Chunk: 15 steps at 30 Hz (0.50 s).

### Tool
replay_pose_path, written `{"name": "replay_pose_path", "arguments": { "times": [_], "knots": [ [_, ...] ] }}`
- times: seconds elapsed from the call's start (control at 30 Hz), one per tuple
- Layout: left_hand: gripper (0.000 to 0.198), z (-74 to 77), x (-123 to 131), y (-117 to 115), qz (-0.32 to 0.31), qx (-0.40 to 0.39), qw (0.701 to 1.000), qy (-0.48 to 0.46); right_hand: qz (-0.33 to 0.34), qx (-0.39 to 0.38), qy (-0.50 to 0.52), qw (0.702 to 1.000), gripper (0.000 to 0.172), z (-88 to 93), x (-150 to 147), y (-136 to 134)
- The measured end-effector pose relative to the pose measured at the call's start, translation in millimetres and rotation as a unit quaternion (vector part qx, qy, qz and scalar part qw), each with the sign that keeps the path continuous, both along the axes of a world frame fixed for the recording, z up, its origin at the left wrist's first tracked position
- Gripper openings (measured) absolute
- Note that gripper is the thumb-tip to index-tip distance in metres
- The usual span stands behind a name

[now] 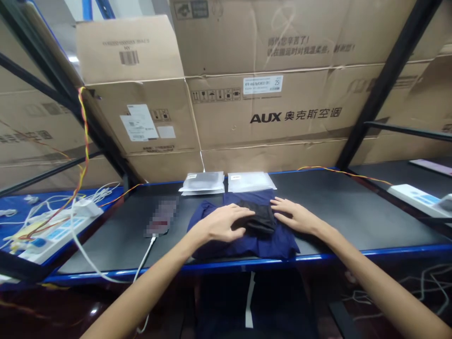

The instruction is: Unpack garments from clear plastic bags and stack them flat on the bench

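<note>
A navy blue cloth (243, 245) lies spread and wrinkled near the front edge of the black tabletop. On top of it rests a small black folded fabric bundle (259, 219). My left hand (226, 221) lies over the cloth, its fingers stretched out and reaching onto the bundle's left side, the thumb apart below. At the bundle's right, my right hand (294, 216) rests with fingers extended, the tips at the bundle's edge and on the cloth. Behind the cloth lie two flat packets in translucent sleeves, a left packet (203, 181) and a right packet (250, 180).
A phone (163, 216) on a white charging cable (144, 256) lies left of the cloth. Power strips stand at both sides, one left (52, 238) among tangled wires, one right (416, 197). Cardboard (226, 122) walls the back; black metal posts (388, 84) frame the table.
</note>
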<state>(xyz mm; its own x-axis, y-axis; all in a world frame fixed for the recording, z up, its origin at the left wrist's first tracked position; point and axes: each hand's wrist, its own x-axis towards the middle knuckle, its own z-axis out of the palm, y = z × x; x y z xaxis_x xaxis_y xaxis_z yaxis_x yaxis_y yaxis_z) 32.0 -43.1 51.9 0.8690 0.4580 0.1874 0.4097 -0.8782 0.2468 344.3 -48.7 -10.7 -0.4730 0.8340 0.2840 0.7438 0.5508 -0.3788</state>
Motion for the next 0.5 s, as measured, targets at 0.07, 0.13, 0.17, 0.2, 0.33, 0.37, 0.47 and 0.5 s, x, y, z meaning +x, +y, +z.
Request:
{"name": "replay_pose_path", "arguments": {
  "times": [0.07, 0.13, 0.17, 0.2, 0.33, 0.37, 0.47, 0.5],
  "knots": [
    [0.074, 2.3, -13, 9, -0.026, -0.014, 1.000, 0.001, -0.002, -0.008, -0.013, 1.000, 0.041, 0.1, 4, -1],
    [0.081, -1.1, -21, 18, -0.021, 0.000, 1.000, 0.014, -0.005, -0.016, -0.024, 1.000, 0.042, -0.6, 5, -1],
    [0.082, -4.3, -22, 22, -0.015, 0.013, 1.000, 0.020, -0.005, -0.018, -0.028, 0.999, 0.042, -1.0, 5, -1],
    [0.080, -7.9, -23, 26, -0.013, 0.026, 0.999, 0.024, -0.005, -0.020, -0.032, 0.999, 0.043, -1.3, 5, -1],
    [0.064, -19.3, -16, 35, -0.031, 0.064, 0.997, 0.030, -0.004, -0.028, -0.044, 0.999, 0.044, -2.0, 4, -1],
    [0.060, -20.4, -13, 36, -0.037, 0.071, 0.996, 0.032, -0.003, -0.028, -0.043, 0.999, 0.044, -2.2, 4, -1],
    [0.045, -20.9, -5, 37, -0.038, 0.088, 0.995, 0.028, -0.001, -0.026, -0.032, 0.999, 0.044, -3.3, 5, -1],
    [0.041, -20.6, -3, 36, -0.030, 0.092, 0.995, 0.021, -0.001, -0.027, -0.029, 0.999, 0.043, -3.7, 5, -1]
  ]
}}
